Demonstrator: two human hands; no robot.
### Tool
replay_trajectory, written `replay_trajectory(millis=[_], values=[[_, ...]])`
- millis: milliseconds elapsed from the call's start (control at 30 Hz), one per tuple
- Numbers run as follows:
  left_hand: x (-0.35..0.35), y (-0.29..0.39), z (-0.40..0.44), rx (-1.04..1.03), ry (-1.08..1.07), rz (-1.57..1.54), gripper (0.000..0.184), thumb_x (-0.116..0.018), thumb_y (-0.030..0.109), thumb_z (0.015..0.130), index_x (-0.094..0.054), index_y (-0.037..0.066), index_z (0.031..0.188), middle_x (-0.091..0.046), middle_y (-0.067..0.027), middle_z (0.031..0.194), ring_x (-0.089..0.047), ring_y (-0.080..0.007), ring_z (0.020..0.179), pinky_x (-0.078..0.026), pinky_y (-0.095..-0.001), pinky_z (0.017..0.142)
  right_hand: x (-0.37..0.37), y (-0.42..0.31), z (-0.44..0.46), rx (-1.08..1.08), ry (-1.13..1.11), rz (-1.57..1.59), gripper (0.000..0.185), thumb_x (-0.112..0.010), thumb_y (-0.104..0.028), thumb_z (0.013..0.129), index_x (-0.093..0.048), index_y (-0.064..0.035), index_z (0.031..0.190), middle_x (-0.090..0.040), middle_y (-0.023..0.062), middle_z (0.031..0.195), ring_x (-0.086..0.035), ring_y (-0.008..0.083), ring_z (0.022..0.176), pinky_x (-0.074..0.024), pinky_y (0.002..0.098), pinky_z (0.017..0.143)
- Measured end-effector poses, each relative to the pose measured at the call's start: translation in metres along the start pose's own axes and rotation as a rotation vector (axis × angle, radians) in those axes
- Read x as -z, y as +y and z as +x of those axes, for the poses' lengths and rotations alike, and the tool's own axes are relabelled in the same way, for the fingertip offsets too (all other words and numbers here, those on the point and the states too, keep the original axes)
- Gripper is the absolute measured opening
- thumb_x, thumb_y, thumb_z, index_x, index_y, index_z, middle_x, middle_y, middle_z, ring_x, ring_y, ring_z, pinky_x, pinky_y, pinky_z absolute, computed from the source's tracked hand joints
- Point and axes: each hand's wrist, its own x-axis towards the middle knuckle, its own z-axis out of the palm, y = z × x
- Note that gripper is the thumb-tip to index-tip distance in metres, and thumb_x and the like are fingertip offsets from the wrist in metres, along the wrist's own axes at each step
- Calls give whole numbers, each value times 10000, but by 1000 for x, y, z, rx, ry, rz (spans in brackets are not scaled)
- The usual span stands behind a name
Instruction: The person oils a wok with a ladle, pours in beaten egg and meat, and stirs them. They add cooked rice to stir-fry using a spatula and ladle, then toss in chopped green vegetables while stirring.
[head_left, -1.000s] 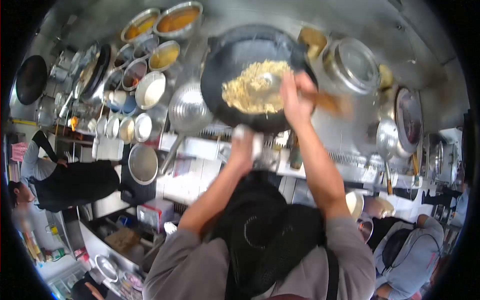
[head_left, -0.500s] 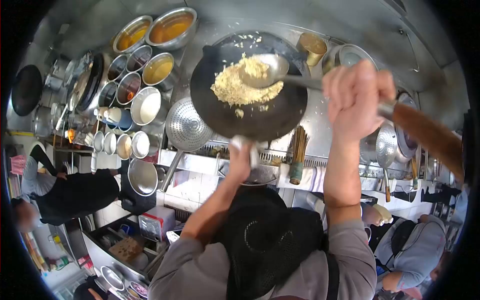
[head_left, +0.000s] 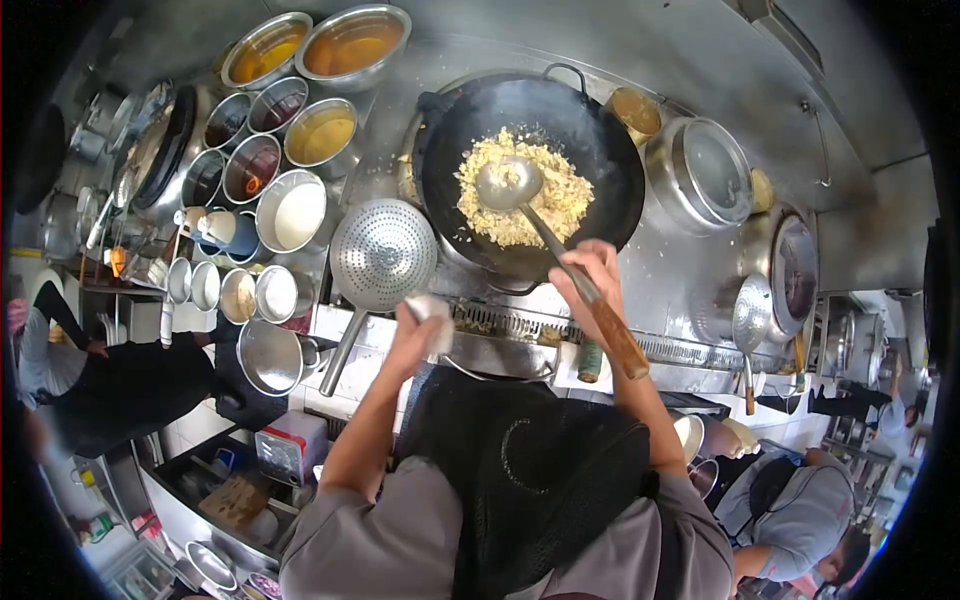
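My right hand (head_left: 590,283) is closed round the ladle (head_left: 556,246), whose long metal shaft ends in a wooden handle. The bowl of the ladle rests on a heap of chopped, yellowish fried food (head_left: 555,195) in the black wok (head_left: 615,150). My left hand (head_left: 408,345) grips a folded white cloth (head_left: 432,318), off the wok and just below the large perforated strainer (head_left: 383,254). Under my right forearm, the green-bound end of a bamboo brush (head_left: 590,362) shows; its bristles are hidden.
Metal pots of sauces and a white powder-like content (head_left: 298,212) stand at left, with two oil bowls (head_left: 355,45) behind. Lidded pots (head_left: 700,175) and a second strainer (head_left: 752,312) are at right. One person (head_left: 130,390) stands at left, another (head_left: 800,510) at lower right.
My right hand has come down and nearer with the ladle, its bowl now on the food. My left hand with the cloth has moved left, away from the wok's near rim.
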Motion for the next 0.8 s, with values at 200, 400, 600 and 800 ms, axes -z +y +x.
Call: replay_trajectory(millis=[200, 400, 600, 800], values=[[76, -18, -27, 54, -79, 319, 606, -697, 87, 797, -387, 12, 1313, -484, -164, 1183, -516, -249, 1078, -451, -366, 929, 13, 10, -41, -817, -78, 1646, 528, -474, -32, 950, -345, -122, 1454, -500, 255, 1288, -644, 295, 913, -562, 341, 741], [99, -54, -13, -323, 142, 654, 654, -768, 94, 732, -468, 34, 1310, -530, -169, 1061, -517, -293, 974, -442, -377, 873, 35, -8, -27, -965, -182, 1452, 533, -433, -150, 968, -284, -69, 1474, -659, 211, 966, -532, 160, 456, -456, 246, 446], [77, -44, -32, -455, 337, 788, 648, -769, 110, 740, -433, -46, 1272, -505, -198, 1079, -511, -314, 931, -438, -410, 854, 33, 4, -63, -160, -459, -466, 635, -591, -108, 837, -365, -96, 1430, -619, 244, 917, -615, 444, 778, -502, 498, 730], [40, -30, -96, -530, 700, 848, 649, -745, 167, 793, -400, -50, 1298, -508, -197, 1103, -524, -322, 976, -456, -435, 833, 106, 40, -77, -166, -317, -237, 539, -583, -92, 860, -456, -99, 1384, -621, 277, 997, -611, 449, 869, -496, 442, 779]])
